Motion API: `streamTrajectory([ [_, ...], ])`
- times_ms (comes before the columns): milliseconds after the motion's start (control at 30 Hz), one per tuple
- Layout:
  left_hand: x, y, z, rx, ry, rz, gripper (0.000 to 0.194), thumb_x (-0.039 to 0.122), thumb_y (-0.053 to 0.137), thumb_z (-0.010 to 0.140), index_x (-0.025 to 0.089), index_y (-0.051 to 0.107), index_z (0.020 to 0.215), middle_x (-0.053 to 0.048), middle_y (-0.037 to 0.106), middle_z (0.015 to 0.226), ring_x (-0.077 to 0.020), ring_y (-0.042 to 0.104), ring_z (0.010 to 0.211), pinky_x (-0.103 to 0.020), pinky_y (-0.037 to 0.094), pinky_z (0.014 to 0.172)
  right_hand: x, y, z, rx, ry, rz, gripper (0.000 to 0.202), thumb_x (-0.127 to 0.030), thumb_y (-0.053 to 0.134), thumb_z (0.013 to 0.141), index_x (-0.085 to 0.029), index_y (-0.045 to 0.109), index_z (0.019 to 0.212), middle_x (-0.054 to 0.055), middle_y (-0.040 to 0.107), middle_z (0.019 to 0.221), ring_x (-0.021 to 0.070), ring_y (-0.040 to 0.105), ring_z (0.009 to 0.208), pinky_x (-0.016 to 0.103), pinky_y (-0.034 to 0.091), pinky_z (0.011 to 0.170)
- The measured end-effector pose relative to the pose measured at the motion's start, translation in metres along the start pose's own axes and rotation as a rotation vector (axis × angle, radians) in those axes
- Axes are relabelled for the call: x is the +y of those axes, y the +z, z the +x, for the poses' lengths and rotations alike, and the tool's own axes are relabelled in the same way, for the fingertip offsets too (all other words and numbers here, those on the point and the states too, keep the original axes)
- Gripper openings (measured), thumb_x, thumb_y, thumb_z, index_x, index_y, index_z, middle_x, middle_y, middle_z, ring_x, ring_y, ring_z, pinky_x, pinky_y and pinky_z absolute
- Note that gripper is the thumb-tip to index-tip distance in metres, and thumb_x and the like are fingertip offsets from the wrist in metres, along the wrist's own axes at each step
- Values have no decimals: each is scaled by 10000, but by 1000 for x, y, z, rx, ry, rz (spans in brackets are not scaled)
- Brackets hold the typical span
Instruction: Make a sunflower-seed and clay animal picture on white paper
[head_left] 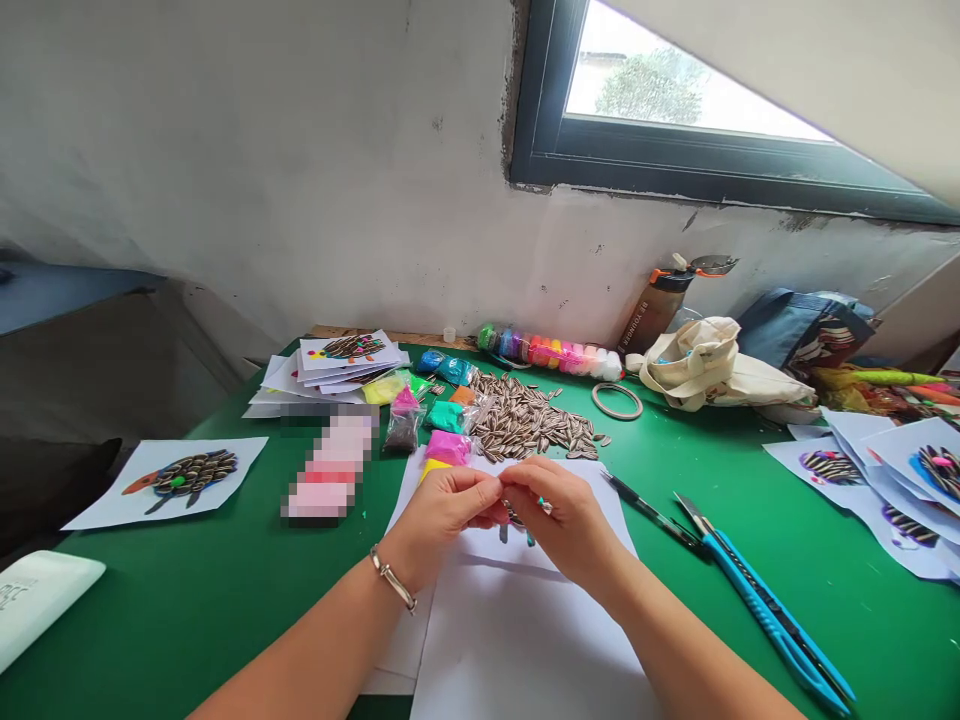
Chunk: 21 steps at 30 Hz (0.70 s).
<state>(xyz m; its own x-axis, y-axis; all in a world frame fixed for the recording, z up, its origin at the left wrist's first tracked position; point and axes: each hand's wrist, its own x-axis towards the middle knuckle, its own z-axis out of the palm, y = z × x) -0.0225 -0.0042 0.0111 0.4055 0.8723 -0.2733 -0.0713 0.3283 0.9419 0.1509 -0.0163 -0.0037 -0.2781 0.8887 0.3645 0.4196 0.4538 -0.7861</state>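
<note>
My left hand [451, 512] and my right hand [559, 512] meet fingertip to fingertip above white paper [525, 640]. Both are pinched closed; whatever lies between the fingertips is too small to make out. A silver bangle [393, 579] circles my left wrist. Partly hidden under my right hand is a seed picture [516, 518] with dark and teal legs. Just behind the hands lies a pile of striped sunflower seeds [517, 415], with bags of pink clay [450, 447], teal clay [445, 416] and yellow clay [433, 468] along its left side.
Right of the paper lie a black pen [652, 512] and a blue cutter [772, 605] with its blade out. Seed pictures [180, 478] lie left and far right. Tape ring [616, 400], bottle [654, 308] and cloth bag [697, 365] stand near the wall.
</note>
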Motion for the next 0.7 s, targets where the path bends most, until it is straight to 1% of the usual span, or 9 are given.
streamTrajectory([
  [67,1,0,-1,-1,-12,5,417,551,761,695,137,731,736,-49,664,704,-161,599,726,-273,458,716,-2,-1,0,-19,0,-27,198,-251,481,960,-223,650,861,31,593,792,144,552,701,270,439,641],
  [200,3,1,-1,-4,-32,14,400,533,757,692,135,724,707,-45,659,682,-157,594,710,-275,453,710,-6,-3,0,-34,-11,-94,209,-251,461,968,-217,623,839,23,568,772,137,522,683,264,408,626],
  [300,2,1,0,15,-25,39,360,493,759,696,135,722,700,-42,660,669,-151,588,688,-274,448,694,-5,-2,-1,-16,-9,-153,221,-235,466,957,-210,600,783,15,548,743,133,493,661,262,383,608],
  [400,-2,-1,4,20,-14,50,351,476,781,678,135,740,751,-47,678,694,-146,588,682,-268,453,682,-4,-1,-1,-3,20,-115,186,-203,492,933,-211,604,785,12,573,740,134,509,675,255,389,613],
  [533,-8,-6,8,1,-10,14,392,475,813,652,139,759,846,-56,699,741,-150,607,703,-267,469,686,-5,-1,0,-11,73,-6,125,-182,525,910,-224,641,893,18,640,811,143,567,734,246,427,640],
  [700,-8,-8,8,-28,-8,20,359,466,811,673,144,757,822,-49,694,712,-145,609,701,-255,467,687,-6,-1,0,10,63,-19,151,-156,527,895,-208,612,781,-6,605,725,123,536,672,224,399,598],
])
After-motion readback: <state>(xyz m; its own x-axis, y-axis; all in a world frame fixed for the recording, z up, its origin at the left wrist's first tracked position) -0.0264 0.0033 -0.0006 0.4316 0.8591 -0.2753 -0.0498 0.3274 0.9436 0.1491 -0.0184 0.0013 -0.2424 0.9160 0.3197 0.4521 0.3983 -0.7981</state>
